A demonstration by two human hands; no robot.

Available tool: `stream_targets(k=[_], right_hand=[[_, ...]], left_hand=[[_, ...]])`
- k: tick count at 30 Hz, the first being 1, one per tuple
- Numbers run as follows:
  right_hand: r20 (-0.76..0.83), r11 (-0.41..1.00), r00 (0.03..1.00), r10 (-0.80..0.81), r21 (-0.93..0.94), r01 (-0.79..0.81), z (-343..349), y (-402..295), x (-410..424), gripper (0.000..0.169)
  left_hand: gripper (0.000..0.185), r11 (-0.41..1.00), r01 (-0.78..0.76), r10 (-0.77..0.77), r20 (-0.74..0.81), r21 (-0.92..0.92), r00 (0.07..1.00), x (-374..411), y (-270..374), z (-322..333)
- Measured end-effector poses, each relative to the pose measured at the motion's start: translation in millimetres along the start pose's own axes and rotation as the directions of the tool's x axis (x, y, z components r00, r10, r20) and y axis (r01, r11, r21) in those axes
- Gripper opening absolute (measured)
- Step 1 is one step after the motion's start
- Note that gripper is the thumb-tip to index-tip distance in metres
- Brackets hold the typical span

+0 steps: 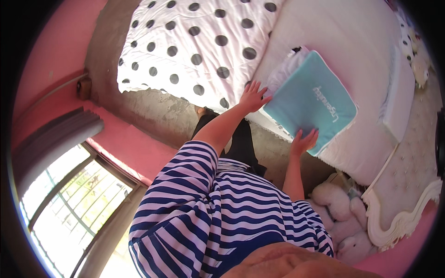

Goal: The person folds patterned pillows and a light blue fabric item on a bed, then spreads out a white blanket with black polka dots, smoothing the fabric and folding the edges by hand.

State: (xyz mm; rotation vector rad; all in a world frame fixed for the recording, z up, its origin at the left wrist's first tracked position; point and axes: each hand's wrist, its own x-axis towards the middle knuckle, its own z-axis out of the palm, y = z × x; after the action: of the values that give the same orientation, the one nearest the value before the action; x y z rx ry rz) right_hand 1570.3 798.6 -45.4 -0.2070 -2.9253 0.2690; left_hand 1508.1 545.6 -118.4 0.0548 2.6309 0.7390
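Note:
A flat teal fabric cushion or pillow (313, 100) with pale piping and writing on it lies over the bed's near edge. White ruffled fabric (285, 71) shows along its upper left side. At its left corner is my left hand (253, 97), fingers spread, near the hem of a white polka-dot blanket (208, 48). My right hand (305, 141) is on the teal piece's lower edge, thumb and fingertips apart over its surface; whether it grips the edge is hard to tell. Beneath is a pale mattress (347, 31).
A white padded piece (399, 100) stands by the tufted headboard (403, 173), which has a carved white frame (377, 226). Plush toys (333, 205) lie beside the bed at lower right. Bare concrete floor (156, 107), a pink wall (139, 142) and a barred window (83, 194) are on the left.

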Motion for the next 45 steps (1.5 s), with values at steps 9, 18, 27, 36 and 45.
stream_targets(k=[9, 18, 27, 36, 45], right_hand=[[0.499, 0.805, 0.787, -0.363, 0.594, -0.005, 108, -150, -81, 0.064], [0.834, 0.489, 0.55, -0.046, 0.499, -0.715, 198, -194, -110, 0.055], [0.88, 0.051, 0.429, 0.202, 0.428, -0.902, 132, -335, -93, 0.031], [0.922, 0.033, 0.334, -0.198, 0.347, -0.937, -14, -415, -25, 0.034], [0.863, -0.012, 0.467, -0.194, 0.473, -0.881, -59, -384, -32, 0.041]], left_hand=[[0.056, 0.836, 0.426, -0.309, 0.344, -0.345, 0.887, -184, -169, 63], [0.052, 0.628, 0.443, -0.467, 0.145, -0.64, 0.872, -299, -278, 33], [0.07, -0.257, 0.538, -0.376, 0.596, -0.803, 0.709, -316, -344, -25], [0.103, -0.956, 0.074, -0.074, 0.477, -0.284, 0.876, -237, -311, -96], [0.041, -0.884, -0.383, -0.452, 0.28, -0.269, 0.847, -193, -394, -139]])
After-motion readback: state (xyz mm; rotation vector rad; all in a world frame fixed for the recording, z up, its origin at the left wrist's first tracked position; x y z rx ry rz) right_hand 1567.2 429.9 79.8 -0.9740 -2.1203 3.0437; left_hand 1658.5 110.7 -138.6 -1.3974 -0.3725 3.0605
